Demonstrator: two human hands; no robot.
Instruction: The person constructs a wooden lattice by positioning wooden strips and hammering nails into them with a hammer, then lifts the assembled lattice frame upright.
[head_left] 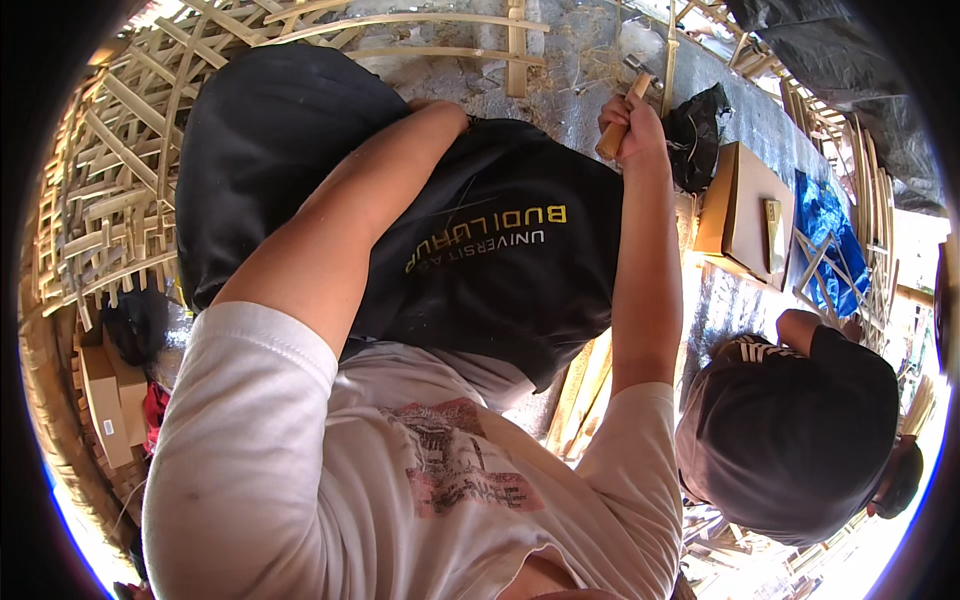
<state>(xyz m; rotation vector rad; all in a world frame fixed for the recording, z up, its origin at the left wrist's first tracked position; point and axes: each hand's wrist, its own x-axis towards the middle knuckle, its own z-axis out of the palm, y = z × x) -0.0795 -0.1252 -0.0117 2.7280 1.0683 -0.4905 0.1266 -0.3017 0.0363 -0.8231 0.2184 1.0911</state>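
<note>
My right hand [637, 125] is wrapped round the wooden handle of a hammer [613, 141], whose metal head points up and away from me. A bamboo strip stands upright just beyond the hammer head. My left arm crosses over the black cloth [500, 230] that covers my lap and legs. At the far edge of that cloth my left hand [440, 108] bends down out of sight; its fingers are hidden, and whatever they touch does not show. Crossed bamboo strips [515, 50] lie on the grey floor ahead of me.
Woven bamboo lattice [120, 170] curves along the left. To the right are a black plastic bag [697, 135], a cardboard box [745, 215] and a blue sheet [835, 250]. Another person in a dark shirt [790, 435] sits close on my right. More cardboard [110, 400] stands at left.
</note>
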